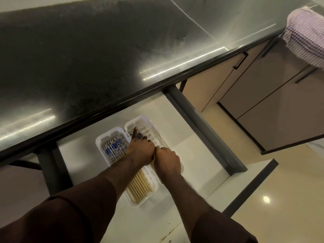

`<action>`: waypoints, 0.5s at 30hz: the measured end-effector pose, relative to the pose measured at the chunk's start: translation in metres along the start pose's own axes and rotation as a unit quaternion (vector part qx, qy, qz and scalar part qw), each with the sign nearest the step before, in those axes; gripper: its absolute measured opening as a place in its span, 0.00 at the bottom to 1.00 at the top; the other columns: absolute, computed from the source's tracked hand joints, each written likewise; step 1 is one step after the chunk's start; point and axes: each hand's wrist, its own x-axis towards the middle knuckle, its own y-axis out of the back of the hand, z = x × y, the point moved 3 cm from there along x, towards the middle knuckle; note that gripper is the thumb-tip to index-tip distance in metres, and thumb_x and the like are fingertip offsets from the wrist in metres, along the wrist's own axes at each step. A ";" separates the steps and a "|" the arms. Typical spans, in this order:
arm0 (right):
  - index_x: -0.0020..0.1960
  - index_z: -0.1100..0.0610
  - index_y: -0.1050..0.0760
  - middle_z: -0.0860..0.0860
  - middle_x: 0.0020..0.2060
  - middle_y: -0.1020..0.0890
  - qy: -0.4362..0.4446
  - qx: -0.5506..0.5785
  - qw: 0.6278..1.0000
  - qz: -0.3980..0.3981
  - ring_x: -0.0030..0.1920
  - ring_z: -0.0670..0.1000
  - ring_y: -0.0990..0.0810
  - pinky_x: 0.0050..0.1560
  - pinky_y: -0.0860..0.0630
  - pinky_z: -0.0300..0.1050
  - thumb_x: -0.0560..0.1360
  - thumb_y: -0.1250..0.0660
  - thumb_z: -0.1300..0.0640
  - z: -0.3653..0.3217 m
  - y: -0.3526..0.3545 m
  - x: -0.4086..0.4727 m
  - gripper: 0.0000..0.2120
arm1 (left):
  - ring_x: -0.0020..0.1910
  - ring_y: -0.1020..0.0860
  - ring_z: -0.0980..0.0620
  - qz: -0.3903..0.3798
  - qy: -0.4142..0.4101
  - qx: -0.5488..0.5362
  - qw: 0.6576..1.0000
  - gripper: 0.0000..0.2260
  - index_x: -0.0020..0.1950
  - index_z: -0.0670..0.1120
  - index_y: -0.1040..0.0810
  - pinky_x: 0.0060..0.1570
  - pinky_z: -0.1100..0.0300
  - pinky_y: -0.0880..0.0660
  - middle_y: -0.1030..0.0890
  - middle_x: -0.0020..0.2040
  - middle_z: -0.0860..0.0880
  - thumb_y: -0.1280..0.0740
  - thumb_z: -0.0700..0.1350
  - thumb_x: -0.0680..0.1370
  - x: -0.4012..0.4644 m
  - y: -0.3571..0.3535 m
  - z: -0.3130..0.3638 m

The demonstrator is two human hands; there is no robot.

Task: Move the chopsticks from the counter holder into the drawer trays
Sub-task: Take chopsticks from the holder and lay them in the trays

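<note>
- Left hand (141, 149): fingers curled on chopsticks (114, 149), index finger pointing out over the right tray (140, 121).
- Right hand (167, 159): fingers folded under, grip unclear.
- Beyond the fingers, a dark glossy surface (87, 58); open drawer (201, 146) below them, beige floor (280, 199) right.

Home kitchen: dark stone counter (87, 55), handled cabinets (263, 85), chopstick drawer (184, 120).

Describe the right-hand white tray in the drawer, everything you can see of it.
The right tray is white, plastic-looking, oblong with rounded corners and a slotted floor. It lies flat in the open drawer, side by side with the left tray. Its far end looks mostly bare. Both hands, left and right, rest over its middle, hiding what they hold. Its near end is covered.
</note>
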 end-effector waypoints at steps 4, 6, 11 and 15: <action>0.58 0.56 0.24 0.55 0.51 0.19 -0.014 0.017 1.000 0.022 0.47 0.56 0.19 0.45 0.25 0.47 0.77 0.37 0.62 -0.007 0.032 -0.013 0.11 | 0.61 0.24 0.46 0.026 -0.024 -0.016 0.999 0.09 0.56 0.46 0.24 0.72 0.36 0.62 0.19 0.54 0.48 0.40 0.46 0.80 -0.020 0.025 -0.002; 0.60 0.56 0.25 0.55 0.51 0.18 -0.013 0.022 0.999 0.048 0.48 0.56 0.20 0.44 0.26 0.46 0.77 0.37 0.62 -0.014 0.054 -0.023 0.12 | 0.63 0.25 0.47 0.056 -0.032 -0.022 0.998 0.10 0.59 0.46 0.25 0.73 0.36 0.61 0.19 0.56 0.48 0.41 0.46 0.80 -0.033 0.042 -0.005; 0.67 0.54 0.27 0.54 0.58 0.19 0.006 0.035 0.992 0.120 0.53 0.55 0.20 0.53 0.23 0.48 0.78 0.35 0.59 -0.039 0.122 -0.054 0.18 | 0.69 0.29 0.48 0.157 -0.012 -0.081 0.984 0.18 0.70 0.47 0.30 0.74 0.40 0.49 0.23 0.66 0.48 0.39 0.48 0.80 -0.083 0.100 -0.024; 0.67 0.55 0.27 0.54 0.60 0.20 0.062 0.059 0.970 0.227 0.57 0.55 0.20 0.54 0.24 0.46 0.76 0.33 0.60 -0.073 0.190 -0.088 0.19 | 0.50 0.18 0.50 0.307 0.071 -0.303 0.899 0.16 0.67 0.46 0.26 0.52 0.54 0.21 0.17 0.54 0.46 0.39 0.48 0.81 -0.152 0.147 -0.049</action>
